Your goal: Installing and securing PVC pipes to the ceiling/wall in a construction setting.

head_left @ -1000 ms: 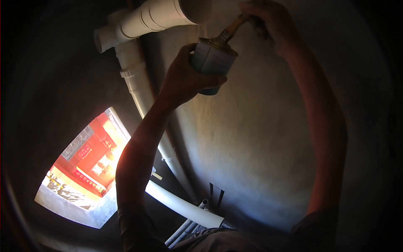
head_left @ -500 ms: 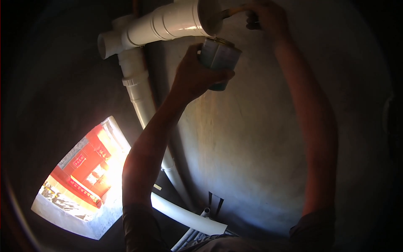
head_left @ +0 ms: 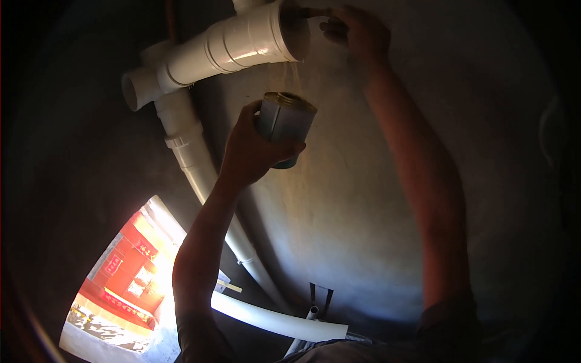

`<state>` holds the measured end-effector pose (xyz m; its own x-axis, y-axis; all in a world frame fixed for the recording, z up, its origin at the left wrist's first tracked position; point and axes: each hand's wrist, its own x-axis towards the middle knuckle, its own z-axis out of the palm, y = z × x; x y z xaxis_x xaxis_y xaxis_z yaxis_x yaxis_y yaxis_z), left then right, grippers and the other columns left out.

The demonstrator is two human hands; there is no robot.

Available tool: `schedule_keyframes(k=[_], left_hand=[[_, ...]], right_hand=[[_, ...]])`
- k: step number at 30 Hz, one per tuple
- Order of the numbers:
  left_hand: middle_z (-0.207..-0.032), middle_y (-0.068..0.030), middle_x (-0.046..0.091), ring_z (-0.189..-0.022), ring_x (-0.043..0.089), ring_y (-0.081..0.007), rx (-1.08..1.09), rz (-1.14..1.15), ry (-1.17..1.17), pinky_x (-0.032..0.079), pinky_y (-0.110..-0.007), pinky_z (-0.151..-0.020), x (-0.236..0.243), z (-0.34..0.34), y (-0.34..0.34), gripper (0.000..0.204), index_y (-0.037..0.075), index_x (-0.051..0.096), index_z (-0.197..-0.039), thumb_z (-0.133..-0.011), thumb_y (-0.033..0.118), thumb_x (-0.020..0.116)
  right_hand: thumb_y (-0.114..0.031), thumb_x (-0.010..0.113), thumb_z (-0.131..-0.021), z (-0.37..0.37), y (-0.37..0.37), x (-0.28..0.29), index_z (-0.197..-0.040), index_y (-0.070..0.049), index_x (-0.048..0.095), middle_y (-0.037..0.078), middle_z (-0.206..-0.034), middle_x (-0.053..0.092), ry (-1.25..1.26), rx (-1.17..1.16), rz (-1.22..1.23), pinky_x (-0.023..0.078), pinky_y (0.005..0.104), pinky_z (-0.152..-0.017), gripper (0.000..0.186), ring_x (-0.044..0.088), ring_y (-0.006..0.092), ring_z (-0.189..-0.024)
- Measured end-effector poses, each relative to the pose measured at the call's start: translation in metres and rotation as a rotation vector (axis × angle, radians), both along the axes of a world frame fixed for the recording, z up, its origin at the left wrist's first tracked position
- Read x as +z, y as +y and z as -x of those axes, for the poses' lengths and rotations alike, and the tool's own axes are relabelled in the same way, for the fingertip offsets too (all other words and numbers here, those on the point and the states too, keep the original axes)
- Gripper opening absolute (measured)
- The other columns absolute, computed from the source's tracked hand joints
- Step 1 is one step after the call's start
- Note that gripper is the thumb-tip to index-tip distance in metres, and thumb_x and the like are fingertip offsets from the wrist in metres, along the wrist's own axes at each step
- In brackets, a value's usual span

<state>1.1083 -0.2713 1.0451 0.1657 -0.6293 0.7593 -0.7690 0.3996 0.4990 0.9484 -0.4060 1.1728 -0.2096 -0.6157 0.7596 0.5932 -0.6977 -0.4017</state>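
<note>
In a dim room, a person's two bare arms reach from the near edge toward a wide, cream plastic pipe (head_left: 227, 51) at the far side, left of centre. The pipe's long axis runs crosswise, from the left to slightly farther away on the right, and its open mouth faces right, toward the right hand (head_left: 363, 37). That hand is the nearer of the two to the mouth, just to its right. Its fingers appear closed on a slim handle (head_left: 316, 12), probably a brush's, which lies roughly level and points left into the opening; the tip is lost in shadow. The left hand (head_left: 247, 151) is well apart from the right, on the near side of the mouth, wrapped around a round metal can (head_left: 283, 130). The can is slightly tilted, its open top toward the pipe but not touching it. Farther left, a narrower downpipe (head_left: 196, 163) slants toward the near side. A bright window opening (head_left: 124, 290) shows red surfaces at near left, and a loose white pipe (head_left: 278, 317) lies near centre.
</note>
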Motion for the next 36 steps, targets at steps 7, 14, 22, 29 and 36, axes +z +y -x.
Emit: schedule_keyframes(k=[7, 14, 22, 29, 36], left_hand=[[-0.109, -0.0178, 0.062, -0.097, 0.065, -0.0279, 0.004, -0.033, 0.029, 0.054, -0.038, -0.082, -0.010, -0.004, 0.006, 0.092, 0.002, 0.044, -0.127, -0.053, 0.036, 0.087], [-0.110, -0.0177, 0.063, -0.097, 0.065, -0.0282, 0.032, -0.067, 0.020, 0.054, -0.039, -0.083, -0.023, -0.004, 0.004, 0.092, 0.003, 0.044, -0.128, -0.053, 0.036, 0.087], [-0.108, -0.0175, 0.064, -0.095, 0.066, -0.0283, 0.063, -0.067, 0.053, 0.055, -0.038, -0.082, -0.031, -0.008, -0.002, 0.094, 0.003, 0.042, -0.129, -0.054, 0.035, 0.088], [-0.108, -0.0173, 0.063, -0.096, 0.065, -0.0283, 0.056, -0.059, 0.074, 0.055, -0.039, -0.082, -0.032, -0.016, -0.002, 0.093, 0.002, 0.043, -0.128, -0.053, 0.034, 0.087], [-0.112, -0.0178, 0.061, -0.099, 0.064, -0.0286, 0.065, -0.084, 0.110, 0.054, -0.039, -0.082, -0.035, -0.017, 0.002, 0.094, 0.001, 0.043, -0.130, -0.053, 0.032, 0.087]], right_hand=[[-0.016, 0.053, -0.094, 0.000, -0.045, -0.006, -0.099, 0.002, 0.060, 0.013, -0.089, 0.066, -0.006, 0.688, -0.023, 0.059, 0.0324, -0.074, 0.020, 0.068, 0.0255, -0.076], [-0.020, 0.057, -0.090, 0.022, -0.049, -0.012, -0.091, -0.001, 0.064, 0.005, -0.071, 0.064, 0.298, 0.535, 0.013, 0.049, 0.0281, -0.055, 0.020, 0.061, 0.0151, -0.061], [-0.012, 0.057, -0.086, 0.041, 0.024, 0.001, -0.085, 0.006, 0.062, 0.008, -0.065, 0.061, 0.619, -0.284, 0.085, 0.045, 0.0300, -0.045, 0.018, 0.056, 0.0150, -0.050], [-0.010, 0.056, -0.087, 0.034, 0.000, 0.003, -0.083, 0.006, 0.062, 0.008, -0.065, 0.060, 0.421, -0.347, 0.250, 0.045, 0.0280, -0.046, 0.017, 0.056, 0.0154, -0.051], [-0.014, 0.056, -0.092, 0.018, 0.000, -0.001, -0.091, 0.004, 0.062, 0.010, -0.076, 0.063, 0.048, 0.186, -0.021, 0.055, 0.0290, -0.057, 0.019, 0.063, 0.0196, -0.062]])
